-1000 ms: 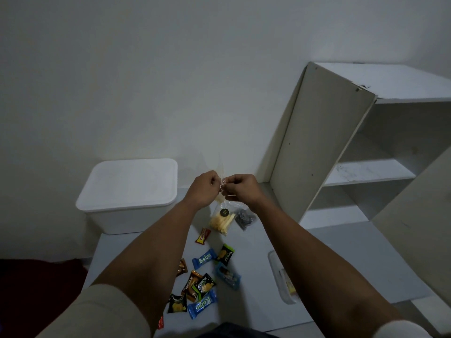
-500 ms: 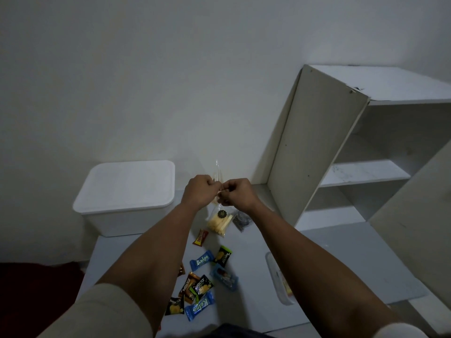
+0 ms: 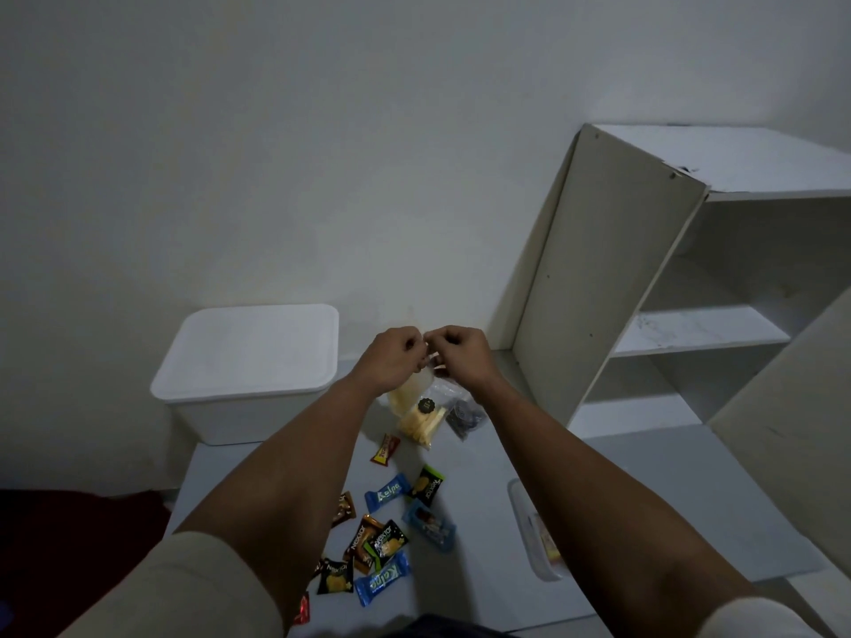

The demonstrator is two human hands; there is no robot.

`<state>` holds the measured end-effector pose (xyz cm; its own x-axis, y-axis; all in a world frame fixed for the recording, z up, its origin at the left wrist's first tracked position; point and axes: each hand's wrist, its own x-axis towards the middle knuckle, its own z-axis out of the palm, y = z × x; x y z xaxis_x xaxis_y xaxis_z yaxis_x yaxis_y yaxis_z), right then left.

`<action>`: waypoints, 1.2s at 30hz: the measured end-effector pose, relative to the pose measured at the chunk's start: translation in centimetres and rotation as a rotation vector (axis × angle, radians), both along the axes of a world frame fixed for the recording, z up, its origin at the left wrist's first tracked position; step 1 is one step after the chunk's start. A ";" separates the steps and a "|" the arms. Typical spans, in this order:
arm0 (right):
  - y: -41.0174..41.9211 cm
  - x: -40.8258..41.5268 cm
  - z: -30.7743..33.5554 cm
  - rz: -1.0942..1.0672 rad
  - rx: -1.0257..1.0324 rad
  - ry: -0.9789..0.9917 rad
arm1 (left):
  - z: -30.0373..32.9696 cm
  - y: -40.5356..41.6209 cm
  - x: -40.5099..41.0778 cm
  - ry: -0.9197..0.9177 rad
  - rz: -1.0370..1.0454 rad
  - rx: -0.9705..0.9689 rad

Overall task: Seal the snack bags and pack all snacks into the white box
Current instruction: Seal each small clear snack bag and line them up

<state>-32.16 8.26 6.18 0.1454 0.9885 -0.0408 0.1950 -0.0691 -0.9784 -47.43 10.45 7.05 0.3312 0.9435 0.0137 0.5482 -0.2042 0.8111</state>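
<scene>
My left hand (image 3: pixel 391 356) and my right hand (image 3: pixel 458 354) meet above the table, both pinching the top of a clear snack bag (image 3: pixel 421 419) that holds pale yellow sticks and carries a dark round label. The bag hangs below my fingers, its bottom near the table. A second small clear bag with dark contents (image 3: pixel 465 419) lies just right of it. Several small wrapped snacks (image 3: pixel 387 541) in blue, black, brown and red lie scattered on the table nearer me. The white box (image 3: pixel 248 375) stands at the back left with its lid on.
The grey table (image 3: pixel 644 495) has a clear plastic container (image 3: pixel 534 531) lying by my right forearm. A white open shelf unit (image 3: pixel 690 333) stands at the right against the wall. Dark red floor covering (image 3: pixel 78 545) shows at lower left.
Both hands stay joined on the bag's top; the right hand's fingers have shifted slightly along it and the bag hangs a little differently. The camera view has drifted slightly.
</scene>
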 end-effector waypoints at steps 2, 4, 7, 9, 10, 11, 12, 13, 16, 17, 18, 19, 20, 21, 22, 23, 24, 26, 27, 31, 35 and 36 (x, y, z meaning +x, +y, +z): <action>0.2 0.1 0.0 -0.007 0.030 -0.053 | -0.1 0.0 0.0 -0.014 -0.001 -0.016; 0.4 0.1 -0.1 -0.018 0.044 -0.086 | -0.3 0.2 0.1 -0.030 0.005 -0.028; 0.7 0.3 0.2 0.007 0.027 -0.073 | -0.3 0.3 -0.1 -0.030 0.082 0.021; 1.0 0.8 0.8 0.069 -0.002 -0.069 | -0.4 0.7 -0.4 -0.070 0.202 0.079; 1.1 1.1 1.1 0.112 -0.024 -0.062 | -0.4 1.1 -0.6 -0.087 0.250 0.091; 1.1 1.5 1.5 0.159 -0.048 -0.044 | -0.3 1.4 -0.9 -0.093 0.281 0.078; 1.2 2.0 1.8 0.205 -0.073 -0.023 | -0.3 1.7 -1.1 -0.090 0.294 0.045; 1.3 2.4 2.2 0.243 -0.094 0.005 | -0.2 2.0 -1.3 -0.092 0.287 0.004; 1.7 3.3 2.9 0.266 -0.129 0.058 | -0.6 2.5 -1.5 -0.175 0.190 -0.120; 1.9 3.6 3.0 0.247 -0.137 0.077 | -0.9 2.6 -1.5 -0.210 0.172 -0.133; 2.2 3.8 2.8 0.218 -0.146 0.091 | -1.3 2.8 -1.4 -0.240 0.170 -0.130; 2.3 4.0 2.6 0.191 -0.159 0.105 | -1.8 3.1 -1.3 -0.278 0.181 -0.130; 2.3 4.1 2.2 0.173 -0.177 0.104 | -2.3 3.4 -1.2 -0.315 0.206 -0.143; 2.4 4.3 1.5 0.168 -0.198 0.100 | -2.7 3.6 -1.0 -0.359 0.232 -0.161; 2.3 4.4 0.7 0.172 -0.216 0.090 | -3.2 3.9 -0.9 -0.395 0.258 -0.186; 2.4 4.4 -0.3 0.176 -0.230 0.082 | -3.7 4.1 -0.7 -0.426 0.279 -0.206; 2.5 4.4 -1.4 0.177 -0.243 0.065 | -4.3 4.4 -0.6 -0.440 0.296 -0.221; 3.1 3.9 -4.0 0.150 -0.268 0.019 | -5.5 5.3 -0.5 -0.462 0.328 -0.247; 3.6 3.6 -5.2 0.131 -0.279 0.005 | -6.1 5.8 -0.4 -0.483 0.347 -0.266; 6.9 2.5 -9.3 0.054 -0.346 0.056 | -8.7 8.3 -0.1 -0.458 0.435 -0.295; 13.4 1.6 -13.2 0.028 -0.352 0.045 | -12.9 11.6 0.1 -0.309 0.552 -0.331; 15.1 1.2 -14.2 0.030 -0.348 0.035 | -14.3 12.6 0.1 -0.281 0.578 -0.370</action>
